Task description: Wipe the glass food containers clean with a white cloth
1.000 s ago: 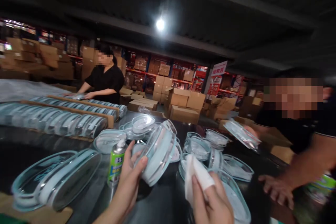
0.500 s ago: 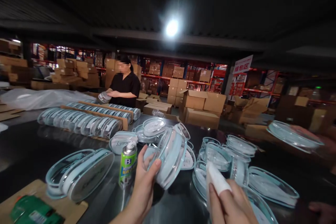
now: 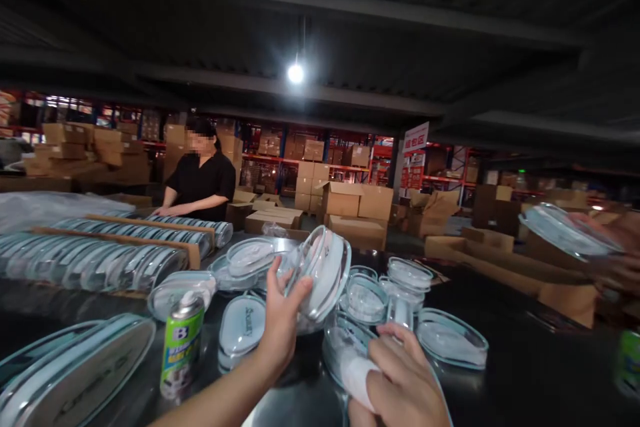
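Left hand [image 3: 281,320] holds a glass lid [image 3: 320,275] tilted; right hand [image 3: 403,383] clutches a white cloth [image 3: 356,377].

Both hands [image 3: 280,320] and forearms apparently bare, unsleeved.

The left hand [image 3: 283,320] now holds the glass lid [image 3: 320,273] higher and more upright than a second ago. The right hand [image 3: 405,380] has turned, so the white cloth [image 3: 357,377] it grips points down-left rather than up. The co-worker's hand [image 3: 617,247] at the right edge has lifted its lid [image 3: 567,230].
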Action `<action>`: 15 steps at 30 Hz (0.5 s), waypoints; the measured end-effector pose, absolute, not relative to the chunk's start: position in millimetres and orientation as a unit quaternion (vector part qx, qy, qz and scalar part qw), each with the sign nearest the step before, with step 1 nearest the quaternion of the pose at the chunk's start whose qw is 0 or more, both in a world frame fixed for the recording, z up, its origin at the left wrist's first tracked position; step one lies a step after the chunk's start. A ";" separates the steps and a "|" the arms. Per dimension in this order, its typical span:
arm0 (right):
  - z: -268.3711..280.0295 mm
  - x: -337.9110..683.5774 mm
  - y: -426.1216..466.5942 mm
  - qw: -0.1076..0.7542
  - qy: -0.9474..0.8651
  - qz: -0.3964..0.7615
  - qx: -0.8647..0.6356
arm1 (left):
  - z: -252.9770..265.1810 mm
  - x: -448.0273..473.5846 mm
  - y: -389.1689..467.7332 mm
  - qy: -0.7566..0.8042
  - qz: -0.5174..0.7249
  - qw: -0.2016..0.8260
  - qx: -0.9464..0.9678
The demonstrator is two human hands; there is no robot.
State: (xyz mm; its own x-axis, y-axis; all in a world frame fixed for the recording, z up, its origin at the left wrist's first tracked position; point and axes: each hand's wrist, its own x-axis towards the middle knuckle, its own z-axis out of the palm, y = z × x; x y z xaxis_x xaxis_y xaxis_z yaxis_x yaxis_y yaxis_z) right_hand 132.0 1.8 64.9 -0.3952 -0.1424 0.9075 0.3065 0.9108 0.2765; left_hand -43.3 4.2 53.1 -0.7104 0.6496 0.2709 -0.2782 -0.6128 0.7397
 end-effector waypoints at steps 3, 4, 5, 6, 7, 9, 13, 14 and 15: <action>70.7 139.9 10.7 0.542 -0.814 -0.208 -0.025 | 69.3 -20.4 27.5 0.350 0.852 0.266 0.284; 71.2 141.8 14.6 0.549 -0.812 -0.199 -0.032 | 73.9 -11.5 35.2 0.353 0.850 0.264 0.288; 71.0 143.4 18.8 0.556 -0.809 -0.185 -0.043 | 78.1 -2.4 42.9 0.355 0.848 0.263 0.294; 70.6 145.3 23.2 0.564 -0.806 -0.168 -0.059 | 81.7 6.7 50.6 0.357 0.845 0.261 0.301; 69.9 147.7 27.7 0.568 -0.805 -0.154 -0.075 | 84.7 15.6 58.2 0.359 0.842 0.259 0.309; 68.8 155.1 37.0 0.564 -0.807 -0.140 -0.107 | 89.1 32.3 73.1 0.363 0.836 0.255 0.324; 67.9 180.9 55.5 0.543 -0.810 -0.145 -0.169 | 91.7 59.6 100.9 0.378 0.821 0.245 0.350; 67.8 188.6 60.4 0.541 -0.809 -0.142 -0.181 | 91.5 65.2 107.2 0.383 0.817 0.243 0.356; 67.6 196.3 65.5 0.540 -0.809 -0.134 -0.190 | 91.4 70.5 113.3 0.388 0.813 0.240 0.362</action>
State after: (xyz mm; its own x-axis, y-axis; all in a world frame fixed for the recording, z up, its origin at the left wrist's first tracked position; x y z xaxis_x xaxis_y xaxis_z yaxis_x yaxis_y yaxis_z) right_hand 196.3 65.5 67.6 -0.3438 0.1625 0.9249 0.4527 0.8916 0.0116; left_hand 70.5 113.3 91.4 -0.6225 0.6712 0.4025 -0.1096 -0.5840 0.8043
